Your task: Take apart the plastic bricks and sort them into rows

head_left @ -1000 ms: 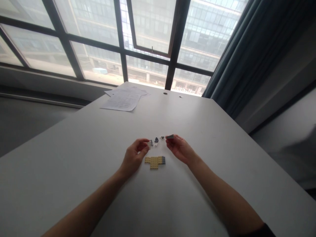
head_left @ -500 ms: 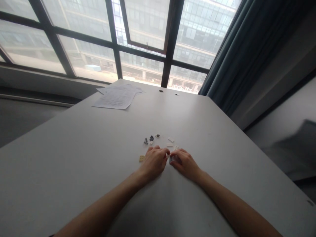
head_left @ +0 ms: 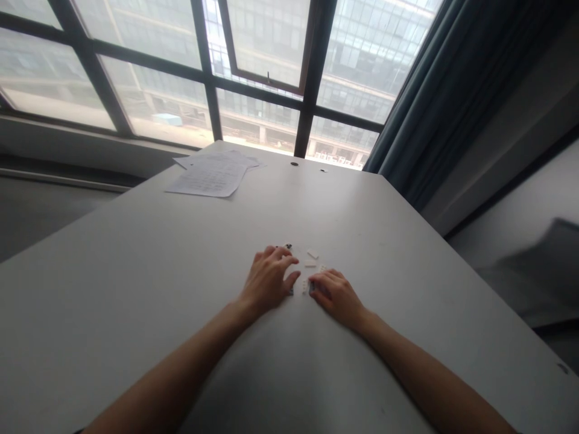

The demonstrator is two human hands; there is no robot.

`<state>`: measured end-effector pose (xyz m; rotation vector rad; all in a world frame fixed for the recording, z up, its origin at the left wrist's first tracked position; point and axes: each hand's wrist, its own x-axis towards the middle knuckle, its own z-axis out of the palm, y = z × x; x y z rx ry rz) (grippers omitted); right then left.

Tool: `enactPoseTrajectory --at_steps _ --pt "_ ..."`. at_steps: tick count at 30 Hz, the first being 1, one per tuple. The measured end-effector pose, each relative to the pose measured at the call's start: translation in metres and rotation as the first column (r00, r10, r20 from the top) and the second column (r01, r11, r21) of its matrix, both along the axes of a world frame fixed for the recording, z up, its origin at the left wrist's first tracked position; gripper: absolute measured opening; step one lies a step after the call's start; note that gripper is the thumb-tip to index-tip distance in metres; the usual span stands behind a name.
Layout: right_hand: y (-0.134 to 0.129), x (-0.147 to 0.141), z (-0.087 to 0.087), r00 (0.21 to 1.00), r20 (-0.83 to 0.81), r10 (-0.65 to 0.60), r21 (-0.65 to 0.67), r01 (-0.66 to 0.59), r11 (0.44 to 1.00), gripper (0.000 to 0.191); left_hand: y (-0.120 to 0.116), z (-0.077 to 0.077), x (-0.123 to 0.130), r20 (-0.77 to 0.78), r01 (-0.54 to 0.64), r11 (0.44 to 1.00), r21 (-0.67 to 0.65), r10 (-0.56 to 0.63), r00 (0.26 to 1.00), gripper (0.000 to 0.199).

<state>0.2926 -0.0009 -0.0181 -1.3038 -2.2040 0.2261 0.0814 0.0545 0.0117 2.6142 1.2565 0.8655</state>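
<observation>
My left hand (head_left: 270,278) is open just above the table, thumb and fingers apart with nothing visible between them. It covers most of the small pieces on that side; a grey piece (head_left: 291,292) shows under its thumb. My right hand (head_left: 337,295) rests on the table, closed around a grey toy brick (head_left: 312,287) that is mostly hidden by its fingers. Between the hands lies a small white studded brick (head_left: 304,287). Two flat white pieces (head_left: 310,263) and a white studded plate (head_left: 322,267) are just beyond my right fingers.
A small dark-and-white piece (head_left: 288,246) lies past my left fingertips. Printed sheets of paper (head_left: 212,176) are spread at the far left of the white table (head_left: 384,241). Windows stand behind the table, with a dark curtain (head_left: 434,102) at the right.
My left hand has let go near the white brick, moved left and forward, and spread its fingers over the small pieces. My right hand stays almost in place.
</observation>
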Motion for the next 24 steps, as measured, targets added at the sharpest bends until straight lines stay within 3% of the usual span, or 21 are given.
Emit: enactPoseTrajectory --at_steps 5,9,24 --pt "0.006 -0.003 0.003 0.999 0.001 0.039 -0.042 -0.039 0.998 0.023 0.02 -0.008 -0.049 0.146 -0.173 0.985 0.023 0.168 0.975 0.02" --pt "0.008 -0.011 0.003 0.999 -0.019 0.042 -0.046 -0.043 0.998 0.024 0.023 -0.024 -0.072 0.152 -0.217 0.976 0.011 0.213 0.965 0.02" --pt "0.014 -0.019 0.003 0.996 -0.038 0.08 -0.059 -0.082 0.995 0.025 0.02 -0.028 -0.069 0.133 -0.201 0.98 0.009 0.198 0.971 0.019"
